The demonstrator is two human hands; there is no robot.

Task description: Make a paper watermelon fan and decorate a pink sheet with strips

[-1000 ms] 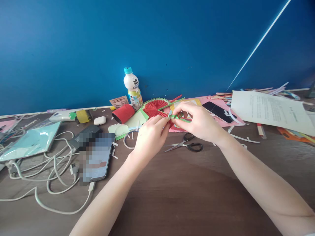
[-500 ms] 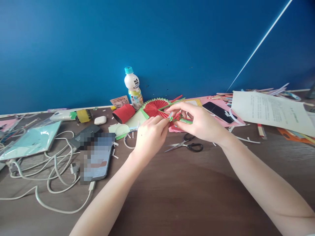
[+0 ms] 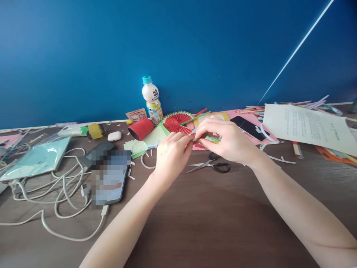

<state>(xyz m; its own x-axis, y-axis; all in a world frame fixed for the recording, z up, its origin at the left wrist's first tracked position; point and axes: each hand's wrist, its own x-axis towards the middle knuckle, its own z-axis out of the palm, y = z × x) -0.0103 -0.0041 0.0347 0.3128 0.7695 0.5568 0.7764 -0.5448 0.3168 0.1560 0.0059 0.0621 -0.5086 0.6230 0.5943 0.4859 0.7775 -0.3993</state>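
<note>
My left hand [image 3: 173,153] and my right hand [image 3: 227,138] meet over the desk with fingers pinched. Between them is a small folded red-and-green paper [image 3: 214,139], largely covered by my fingers. Just behind my hands rests a round fan of pleated red paper [image 3: 175,123] with a green zigzag edge; its lower part is hidden. Thin red and green strips extend up to the right from the fan. Scissors [image 3: 221,167] with black handles lie below my right hand, on the desk.
A bottle [image 3: 152,100] stands by the blue wall, beside a red cylinder [image 3: 141,128]. To the left are a phone [image 3: 114,178], white cables [image 3: 63,190] and an earbud case [image 3: 114,136]. A dark phone [image 3: 247,126] and a printed sheet [image 3: 309,128] lie right.
My right fingers have closed in nearer to my left fingertips, covering more of the folded paper. The left hand stays almost in place.
</note>
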